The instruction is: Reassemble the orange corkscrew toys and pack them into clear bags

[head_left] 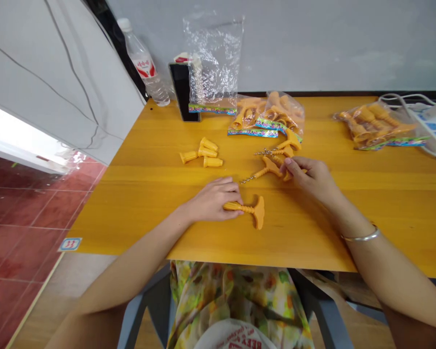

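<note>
My left hand [212,198] lies over the ribbed shank of an orange plastic T-shaped piece [257,212], its fingers closed around the shank. My right hand [308,179] pinches the flared end of a second orange piece [286,169]. Just left of those fingers lies another orange piece [268,168], trailing a thin metal chain [249,178] across the table. Several short orange plastic cones [203,155] sit together further left, apart from both hands.
The yellow wooden table [392,203] holds orange-filled plastic bags [272,116] at the back and another bag [376,126] at right. A transparent bag [214,58], black phone [181,92] and water bottle [141,63] stand at the back left. The table's left edge drops to a red tiled floor.
</note>
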Demonstrator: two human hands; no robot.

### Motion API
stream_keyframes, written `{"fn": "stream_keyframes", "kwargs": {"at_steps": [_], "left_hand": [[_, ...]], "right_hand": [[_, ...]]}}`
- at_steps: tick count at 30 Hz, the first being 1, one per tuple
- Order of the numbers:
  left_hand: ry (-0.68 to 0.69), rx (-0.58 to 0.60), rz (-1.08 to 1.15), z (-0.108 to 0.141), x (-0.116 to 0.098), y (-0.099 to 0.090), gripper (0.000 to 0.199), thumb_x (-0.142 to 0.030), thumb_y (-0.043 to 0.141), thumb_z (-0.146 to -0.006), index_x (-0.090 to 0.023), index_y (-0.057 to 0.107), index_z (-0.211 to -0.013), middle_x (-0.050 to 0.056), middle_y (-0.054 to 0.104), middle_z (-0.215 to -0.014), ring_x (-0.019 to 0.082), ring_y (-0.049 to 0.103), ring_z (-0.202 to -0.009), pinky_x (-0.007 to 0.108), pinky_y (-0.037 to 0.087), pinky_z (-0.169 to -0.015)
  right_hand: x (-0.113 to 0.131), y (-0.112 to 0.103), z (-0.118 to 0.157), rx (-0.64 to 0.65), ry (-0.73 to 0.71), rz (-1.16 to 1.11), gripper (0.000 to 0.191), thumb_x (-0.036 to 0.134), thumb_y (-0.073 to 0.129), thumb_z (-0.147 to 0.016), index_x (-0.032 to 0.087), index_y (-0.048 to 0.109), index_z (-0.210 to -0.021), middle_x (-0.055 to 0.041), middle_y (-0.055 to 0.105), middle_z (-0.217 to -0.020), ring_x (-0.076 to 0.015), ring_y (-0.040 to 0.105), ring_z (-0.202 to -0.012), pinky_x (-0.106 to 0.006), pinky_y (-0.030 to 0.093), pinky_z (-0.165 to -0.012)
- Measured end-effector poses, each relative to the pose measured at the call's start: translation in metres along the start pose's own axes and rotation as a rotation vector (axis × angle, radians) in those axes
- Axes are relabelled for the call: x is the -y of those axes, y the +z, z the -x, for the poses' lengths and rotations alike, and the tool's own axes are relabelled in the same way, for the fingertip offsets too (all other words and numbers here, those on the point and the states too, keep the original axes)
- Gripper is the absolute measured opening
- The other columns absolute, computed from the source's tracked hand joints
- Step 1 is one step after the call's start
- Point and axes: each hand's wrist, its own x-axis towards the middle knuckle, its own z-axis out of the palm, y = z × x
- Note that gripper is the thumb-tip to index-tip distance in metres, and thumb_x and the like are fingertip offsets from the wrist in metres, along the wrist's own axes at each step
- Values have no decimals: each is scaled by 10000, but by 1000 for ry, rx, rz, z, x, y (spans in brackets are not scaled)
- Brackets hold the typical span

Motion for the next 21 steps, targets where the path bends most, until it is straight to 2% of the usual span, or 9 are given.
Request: {"fn": "stream_keyframes", "kwargs": {"at_steps": [3,5,9,12,14,16,18,21], "left_hand": [[7,38,84,-1,-1,-3,366,-553,680,-844,-198,713,-923,46,657,-846,198,552,-829,323,413,-750],[0,5,164,-1,1,-8,447,-619,645,-842,-197,710,-974,55,666,-872,199,559,-832,331,421,-765],[-90,-211,156,1,13,-17,396,-542,534,-946,-181,690,-993,63,663,-870,196,564,-838,346,428,-796],[-226,-382,9,4,25,-18,314,-444,517,-974,-182,690,-977,68,646,-893,205,554,-873,367,431,-848],[-336,-447,-118,7,33,-17,293,-420,530,-964,-186,688,-1043,93,632,-994,236,539,-959,407,423,-918],[-442,-445,-242,10,41,-15,328,-413,538,-953,-185,662,-1153,128,605,-1118,280,508,-1044,461,402,-961],[-525,-389,-330,12,47,-13,372,-399,545,-941,-185,627,-1234,151,582,-1197,320,482,-1091,494,394,-954],[-573,-285,-371,14,50,-10,357,-349,558,-927,-195,627,-1242,139,604,-1160,336,481,-1086,496,392,-922]], "right_hand": [[-12,9,-4,-51,-187,113,420,515,464,-982,193,724,-909,-80,680,-799,-203,597,-712,-353,476,-687],[-17,15,-5,-75,-324,201,325,426,490,-985,201,724,-997,-100,691,-895,-234,606,-839,-398,499,-797],[-18,28,-3,-46,-477,367,271,316,515,-979,210,695,-1152,-112,694,-1122,-266,568,-1029,-451,482,-913],[-13,34,-1,-24,-513,508,295,288,509,-982,195,677,-1206,-116,663,-1252,-297,527,-1133,-464,469,-925],[-11,37,0,-15,-527,570,291,258,505,-981,187,677,-1204,-119,653,-1282,-307,507,-1179,-470,457,-948],[-10,39,0,-15,-531,593,261,231,507,-975,187,692,-1154,-119,660,-1275,-305,506,-1197,-468,448,-965],[-10,40,-1,-21,-541,593,228,222,510,-971,189,697,-1098,-111,671,-1259,-299,515,-1199,-460,441,-978],[-7,40,0,-20,-567,568,209,213,494,-976,191,674,-1079,-94,707,-1174,-281,538,-1181,-449,424,-1003]]}}
